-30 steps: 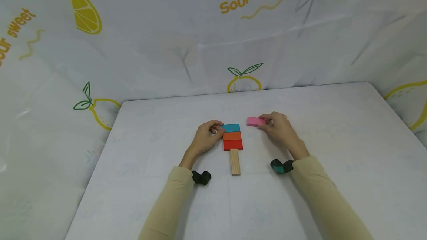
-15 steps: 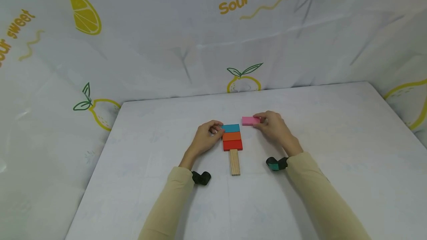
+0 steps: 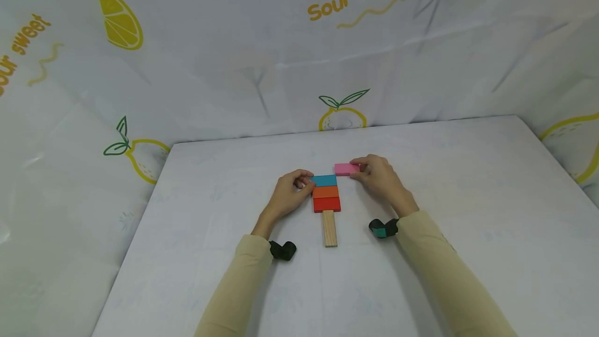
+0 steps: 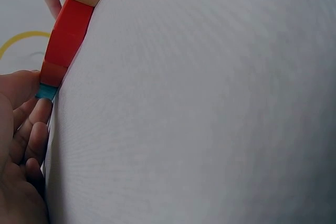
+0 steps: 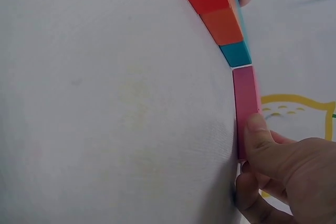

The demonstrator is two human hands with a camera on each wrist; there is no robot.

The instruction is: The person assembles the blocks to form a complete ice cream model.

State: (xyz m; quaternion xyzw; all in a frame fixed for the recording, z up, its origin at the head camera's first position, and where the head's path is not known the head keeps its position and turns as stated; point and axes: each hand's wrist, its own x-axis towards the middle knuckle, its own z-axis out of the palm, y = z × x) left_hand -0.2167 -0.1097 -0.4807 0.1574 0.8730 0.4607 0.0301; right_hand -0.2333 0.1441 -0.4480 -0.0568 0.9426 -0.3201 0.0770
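On the white table a blue block (image 3: 324, 181), an orange block (image 3: 325, 192) and a red block (image 3: 326, 204) lie stacked edge to edge, with a plain wooden block (image 3: 329, 229) pointing toward me below the red one. My left hand (image 3: 289, 191) pinches the left end of the blue block between thumb and forefinger. A pink block (image 3: 344, 169) lies flat just beyond the blue block's far right corner. Its right end is held between thumb and fingers of my right hand (image 3: 381, 178). In the right wrist view a thin gap shows between pink and blue.
A white cloth with lemon prints (image 3: 342, 117) hangs behind the table's far edge. Dark wrist cameras (image 3: 283, 250) sit on both wrists, low over the white table (image 3: 210, 274). The sleeves come in from the near edge.
My right hand has slid the pink block leftward, from right of the column to beside the blue block's far corner. The left hand and the other blocks have stayed put.
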